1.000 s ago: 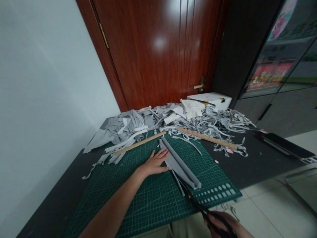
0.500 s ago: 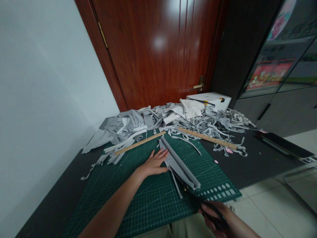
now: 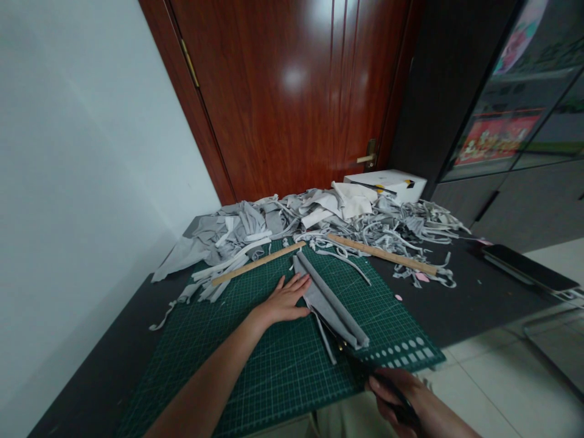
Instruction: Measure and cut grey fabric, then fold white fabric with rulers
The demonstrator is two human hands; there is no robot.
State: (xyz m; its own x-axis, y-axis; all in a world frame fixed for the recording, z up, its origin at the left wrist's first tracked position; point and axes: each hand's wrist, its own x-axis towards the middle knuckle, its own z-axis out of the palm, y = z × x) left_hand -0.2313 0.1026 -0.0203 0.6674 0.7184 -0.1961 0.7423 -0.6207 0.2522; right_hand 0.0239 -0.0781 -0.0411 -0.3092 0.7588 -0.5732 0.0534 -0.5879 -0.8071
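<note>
A folded piece of grey fabric [image 3: 332,304] lies slantwise on the green cutting mat [image 3: 269,377]. My left hand [image 3: 287,299] is flat with its fingers spread, fingertips pressing the fabric's left edge. In my right hand [image 3: 396,395], at the front edge of the mat, are black-handled scissors [image 3: 358,364]. Their blades run along the left side of the fabric and are partly hidden by it. A narrow grey strip [image 3: 325,340] hangs away from that side, parted from the wider piece at its near end.
Two wooden sticks [image 3: 260,263] [image 3: 383,254] lie beyond the fabric. Behind them is a heap of grey and white cloth scraps [image 3: 246,222], with a white box [image 3: 392,182] at the back. A dark phone-like slab [image 3: 529,267] lies at the table's right edge.
The scissors' handles have come closer together as my right hand squeezes. My left hand and the fabric stay in place.
</note>
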